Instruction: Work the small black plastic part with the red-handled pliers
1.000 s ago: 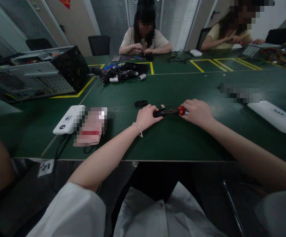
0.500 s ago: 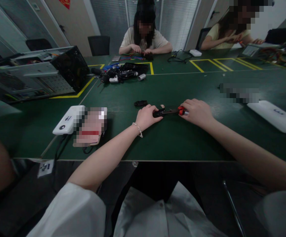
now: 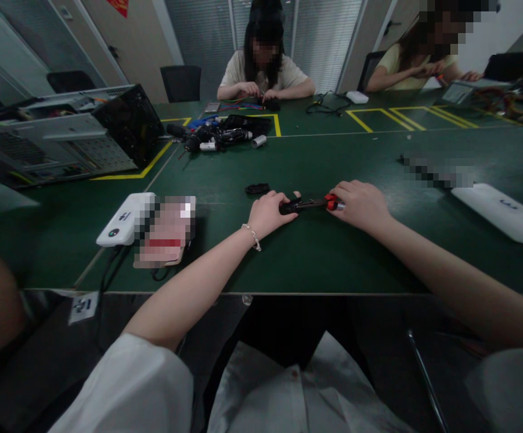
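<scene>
My left hand rests low over the table, its thumb and fingers closed on a small black plastic part. In my right hand are red-handled pliers, gripped by the handles. Their metal jaws point left and meet the black part; the exact point of contact is too small to make out. A tiny pale piece shows just behind the part. Another black plastic piece lies on the green table, just beyond my left hand.
To the left are a white power bank, a pink phone and an open computer case. A dark pile of parts and cables lies ahead. Another white device is at right. Two people work across the table.
</scene>
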Demonstrator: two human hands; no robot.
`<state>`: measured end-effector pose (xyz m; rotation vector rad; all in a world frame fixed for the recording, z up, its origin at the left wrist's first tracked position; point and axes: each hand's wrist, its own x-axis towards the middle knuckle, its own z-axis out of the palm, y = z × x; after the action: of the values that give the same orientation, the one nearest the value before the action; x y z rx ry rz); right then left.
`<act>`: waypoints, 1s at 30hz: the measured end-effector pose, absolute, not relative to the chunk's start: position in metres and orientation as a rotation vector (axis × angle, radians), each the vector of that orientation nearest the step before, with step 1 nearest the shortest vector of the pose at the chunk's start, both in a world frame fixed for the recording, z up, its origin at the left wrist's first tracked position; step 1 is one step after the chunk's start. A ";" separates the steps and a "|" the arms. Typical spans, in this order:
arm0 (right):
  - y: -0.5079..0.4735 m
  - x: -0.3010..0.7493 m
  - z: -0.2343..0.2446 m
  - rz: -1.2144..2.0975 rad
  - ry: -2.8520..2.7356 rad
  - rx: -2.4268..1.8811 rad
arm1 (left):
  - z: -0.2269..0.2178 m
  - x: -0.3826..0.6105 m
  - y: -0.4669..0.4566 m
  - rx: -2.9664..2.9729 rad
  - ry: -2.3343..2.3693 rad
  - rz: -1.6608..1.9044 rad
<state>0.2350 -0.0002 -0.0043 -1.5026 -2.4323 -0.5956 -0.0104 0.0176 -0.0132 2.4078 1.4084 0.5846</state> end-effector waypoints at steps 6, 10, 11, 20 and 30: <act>0.001 0.235 -0.006 -0.638 -2.433 -1.495 | -0.012 -0.010 0.016 2.423 1.425 0.604; 0.003 0.236 -0.007 -0.637 -2.432 -1.490 | -0.015 -0.010 0.018 2.432 1.429 0.609; 0.003 0.237 -0.008 -0.630 -2.430 -1.488 | -0.015 -0.010 0.018 2.434 1.427 0.611; 0.002 0.236 -0.008 -0.582 -2.436 -1.482 | -0.010 -0.009 0.016 2.416 1.425 0.573; 0.002 0.236 -0.008 -0.567 -2.442 -1.489 | -0.011 -0.010 0.016 2.411 1.420 0.569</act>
<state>0.2363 0.0016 -0.0080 -1.4894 -2.4419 -0.5666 -0.0097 0.0161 -0.0108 2.4108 1.4197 0.5689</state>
